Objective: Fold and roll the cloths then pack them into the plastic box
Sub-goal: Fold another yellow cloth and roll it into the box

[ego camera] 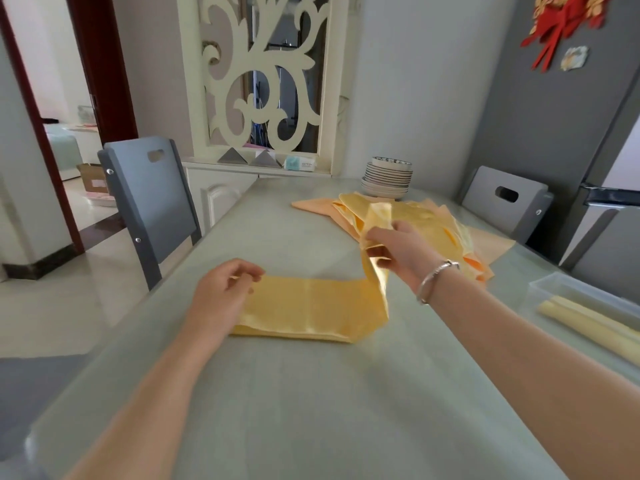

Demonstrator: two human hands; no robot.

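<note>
i see the pale green table (311,393) filling most of the view, with two grey chairs (152,199) drawn up to it, one on the left and one on the far right. on the table's middle lies the yellow cloth (308,306) i am working on, folded into a long flat band; its right end lifts up off the surface. beyond it, further back and to the right, sits the pile of cloths (429,216), yellow and orange, loosely heaped. behind that pile stands a stack of plates (388,178) near the wall. at the right edge of the table is the clear plastic box (568,292), and a pale rolled cloth (588,320) lies inside it. my left hand (221,289) rests on the left end of the band, fingers curled and pinching the fabric against the table. my right hand (398,247) holds the raised right end up in the air, fingers and thumb gripping the cloth. a silver bracelet (433,278) sits on the right wrist.
</note>
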